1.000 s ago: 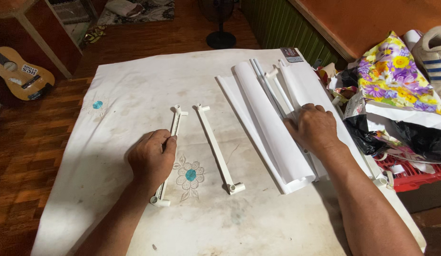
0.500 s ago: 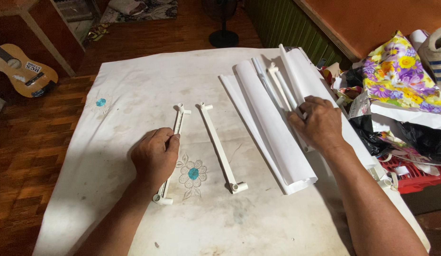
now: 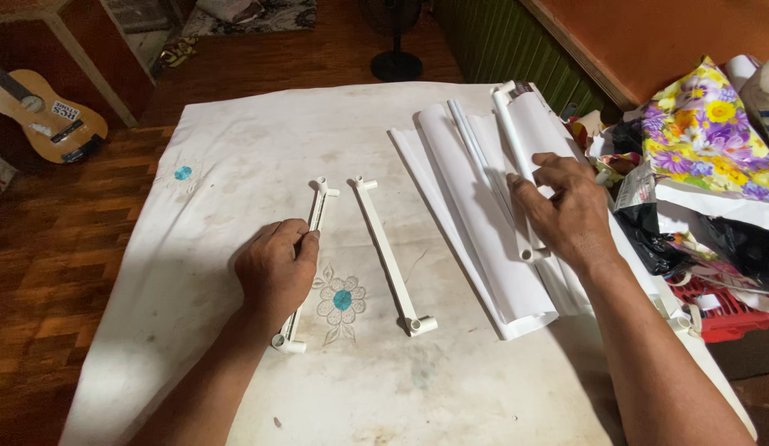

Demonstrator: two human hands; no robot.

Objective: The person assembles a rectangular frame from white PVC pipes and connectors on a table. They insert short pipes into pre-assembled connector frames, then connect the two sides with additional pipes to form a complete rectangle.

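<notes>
**Caller:** Hands first. The left hand lies knuckles-up over a white plastic bar, fingers curled down onto it about halfway along. That bar lies flat on the white cloth, near the middle, one end by the wrist, the other pointing away.

**Analyst:** And the right hand?

**Caller:** It presses on the rolled white sheets toward the right of the cloth, fingers bent and spread, fingertips against a thin white rod lying along the roll. Whether it pinches that rod or only pushes on it, I can't tell.

**Analyst:** Between the hands?

**Caller:** A second white bar, touched by nobody, roughly parallel to the first, with a small cross-piece at each end. An embroidered flower with a teal centre sits on the cloth between the two bars.

**Analyst:** Any containers?

**Caller:** A red crate at the right edge, just beside the cloth. Black plastic bags and crumpled white sheeting are heaped on top; what's deeper inside is hidden. A floral bag rests behind it.

**Analyst:** Further out?

**Caller:** A small guitar on the wooden floor, far left, and a fan base beyond the cloth.
</notes>
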